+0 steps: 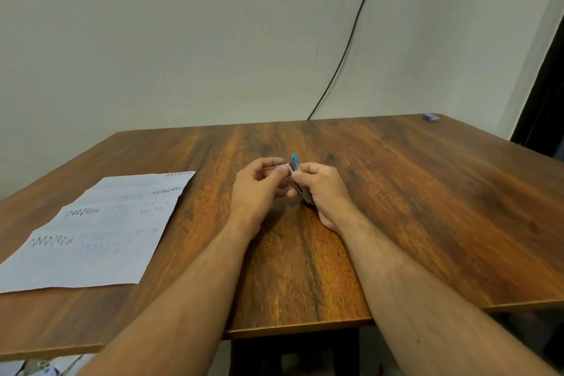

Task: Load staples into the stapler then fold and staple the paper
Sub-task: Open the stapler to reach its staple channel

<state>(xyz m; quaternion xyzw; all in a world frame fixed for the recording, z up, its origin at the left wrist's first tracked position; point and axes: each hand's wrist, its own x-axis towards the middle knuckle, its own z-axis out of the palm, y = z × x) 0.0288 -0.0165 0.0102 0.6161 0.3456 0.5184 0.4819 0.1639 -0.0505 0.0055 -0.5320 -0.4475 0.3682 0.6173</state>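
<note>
A small blue and silver stapler is held upright above the middle of the wooden table. My right hand grips its lower body from the right. My left hand pinches a small blue-tipped part at the stapler's top edge with thumb and fingertips. Whether staples are inside is hidden. A sheet of paper with zigzag pen scribbles lies flat at the left of the table, apart from both hands.
A small blue box sits at the far right corner of the table. A black cable runs down the wall behind the table's back edge. A dark doorway edge stands at the far right.
</note>
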